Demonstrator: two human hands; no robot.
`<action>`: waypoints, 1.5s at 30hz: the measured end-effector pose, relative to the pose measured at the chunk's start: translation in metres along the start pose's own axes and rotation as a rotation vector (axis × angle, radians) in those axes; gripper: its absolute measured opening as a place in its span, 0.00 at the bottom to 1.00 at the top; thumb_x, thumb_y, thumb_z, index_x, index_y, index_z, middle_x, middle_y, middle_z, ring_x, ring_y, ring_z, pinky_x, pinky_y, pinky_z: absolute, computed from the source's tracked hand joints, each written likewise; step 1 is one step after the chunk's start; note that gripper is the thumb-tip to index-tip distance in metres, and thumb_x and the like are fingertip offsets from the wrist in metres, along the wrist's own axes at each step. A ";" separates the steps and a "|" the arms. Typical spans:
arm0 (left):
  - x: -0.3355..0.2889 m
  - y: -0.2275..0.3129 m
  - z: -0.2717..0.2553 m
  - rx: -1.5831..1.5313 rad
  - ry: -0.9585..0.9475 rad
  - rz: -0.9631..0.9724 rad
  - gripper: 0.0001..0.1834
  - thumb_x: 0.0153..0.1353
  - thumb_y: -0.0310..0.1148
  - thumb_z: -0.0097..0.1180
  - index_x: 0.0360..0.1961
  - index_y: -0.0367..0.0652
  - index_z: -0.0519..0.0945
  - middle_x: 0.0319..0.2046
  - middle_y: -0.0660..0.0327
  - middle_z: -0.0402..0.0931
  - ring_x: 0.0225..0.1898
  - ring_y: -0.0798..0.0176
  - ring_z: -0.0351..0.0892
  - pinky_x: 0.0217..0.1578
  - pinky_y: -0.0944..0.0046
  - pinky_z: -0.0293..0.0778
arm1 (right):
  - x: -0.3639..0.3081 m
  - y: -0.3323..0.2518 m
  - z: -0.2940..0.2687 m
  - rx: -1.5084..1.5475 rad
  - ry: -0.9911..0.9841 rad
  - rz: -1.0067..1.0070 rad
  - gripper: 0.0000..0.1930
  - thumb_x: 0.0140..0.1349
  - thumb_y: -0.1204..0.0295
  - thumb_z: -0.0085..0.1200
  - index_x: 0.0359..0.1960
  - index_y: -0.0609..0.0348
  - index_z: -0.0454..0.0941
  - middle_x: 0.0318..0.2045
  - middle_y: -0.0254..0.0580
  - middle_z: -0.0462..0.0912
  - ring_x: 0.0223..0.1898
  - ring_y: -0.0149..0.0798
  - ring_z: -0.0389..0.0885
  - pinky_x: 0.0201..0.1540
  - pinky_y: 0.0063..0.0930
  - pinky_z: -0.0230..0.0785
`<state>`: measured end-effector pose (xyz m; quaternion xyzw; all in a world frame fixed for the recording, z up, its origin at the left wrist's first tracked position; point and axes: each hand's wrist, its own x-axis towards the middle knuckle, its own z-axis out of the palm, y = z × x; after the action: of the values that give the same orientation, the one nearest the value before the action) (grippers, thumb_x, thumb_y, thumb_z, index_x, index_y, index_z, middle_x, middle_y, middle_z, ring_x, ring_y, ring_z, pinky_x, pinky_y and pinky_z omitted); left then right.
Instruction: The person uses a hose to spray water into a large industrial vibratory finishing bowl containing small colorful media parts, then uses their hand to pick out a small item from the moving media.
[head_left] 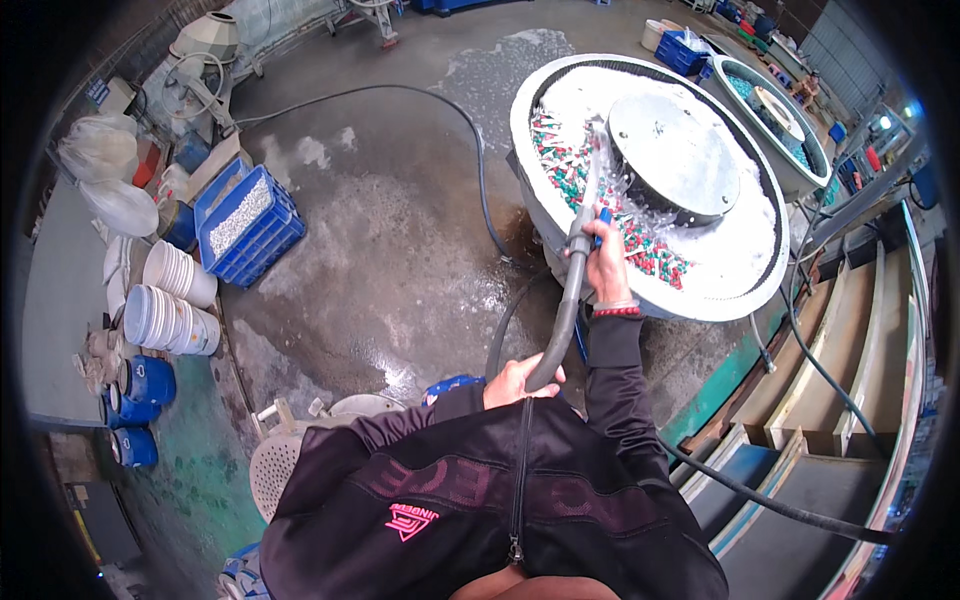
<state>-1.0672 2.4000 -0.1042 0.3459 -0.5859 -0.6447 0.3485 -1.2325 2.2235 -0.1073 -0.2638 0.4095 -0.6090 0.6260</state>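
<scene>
A grey hose [568, 315] runs up from near my waist to the rim of a big round tub [530, 185]. My right hand [605, 265], with red beads at the wrist, is closed around its upper end, beside a blue valve handle [602, 228]. Lower down, my left hand [515, 382] grips the same hose; some of its fingers are hidden. Water streams from the hose end into the tub. Small red, green and white pieces [655, 258] lie there amid white foam [740, 265], around a round metal cover [675, 155] in the middle.
A second round tub [815, 170] stands behind at the right. On the left are a blue crate [255, 250] of white pieces, stacked white buckets [170, 320] and blue drums [145, 380]. A dark hose [475, 140] crosses the wet floor. Wooden-sided troughs [810, 350] lie at right.
</scene>
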 end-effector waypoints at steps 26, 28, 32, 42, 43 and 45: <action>0.002 -0.020 -0.023 -0.142 -0.120 -0.041 0.08 0.51 0.24 0.55 0.33 0.40 0.72 0.25 0.68 0.72 0.27 0.78 0.69 0.29 0.76 0.65 | -0.001 0.001 0.024 -0.109 0.074 -0.025 0.30 0.44 0.74 0.46 0.53 0.59 0.56 0.32 0.42 0.65 0.25 0.36 0.69 0.18 0.33 0.72; 0.003 -0.018 -0.017 -0.106 -0.150 -0.100 0.08 0.52 0.26 0.55 0.34 0.40 0.72 0.24 0.68 0.72 0.27 0.77 0.70 0.29 0.75 0.65 | -0.007 0.006 0.005 -0.061 0.141 0.025 0.25 0.44 0.74 0.46 0.49 0.59 0.59 0.30 0.41 0.65 0.23 0.35 0.68 0.17 0.33 0.72; 0.010 -0.014 -0.002 0.016 -0.265 -0.112 0.10 0.52 0.31 0.57 0.35 0.41 0.73 0.24 0.67 0.72 0.27 0.76 0.70 0.30 0.73 0.66 | -0.030 0.016 -0.064 0.039 0.263 0.034 0.24 0.45 0.74 0.47 0.48 0.60 0.61 0.35 0.43 0.65 0.29 0.39 0.69 0.20 0.36 0.71; 0.023 -0.022 0.045 0.078 -0.580 -0.079 0.11 0.53 0.33 0.57 0.36 0.42 0.73 0.27 0.65 0.74 0.32 0.72 0.73 0.34 0.70 0.67 | -0.105 -0.041 -0.131 0.094 0.357 -0.267 0.27 0.48 0.76 0.42 0.54 0.64 0.56 0.32 0.45 0.69 0.23 0.38 0.73 0.18 0.34 0.74; 0.022 -0.023 0.049 0.078 -0.585 -0.086 0.11 0.52 0.33 0.57 0.36 0.43 0.73 0.27 0.65 0.74 0.32 0.72 0.73 0.34 0.70 0.67 | -0.105 -0.039 -0.135 0.108 0.361 -0.248 0.27 0.47 0.77 0.42 0.53 0.64 0.56 0.32 0.45 0.69 0.22 0.39 0.74 0.19 0.34 0.74; 0.019 -0.026 0.054 0.089 -0.516 -0.106 0.11 0.52 0.34 0.57 0.36 0.43 0.73 0.26 0.65 0.74 0.31 0.73 0.73 0.34 0.70 0.67 | -0.097 -0.027 -0.144 0.126 0.358 -0.175 0.25 0.47 0.76 0.44 0.50 0.62 0.57 0.31 0.46 0.69 0.23 0.41 0.74 0.19 0.35 0.74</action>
<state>-1.1238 2.4135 -0.1265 0.2153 -0.6643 -0.7024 0.1379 -1.3597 2.3391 -0.1422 -0.1462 0.4509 -0.7225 0.5032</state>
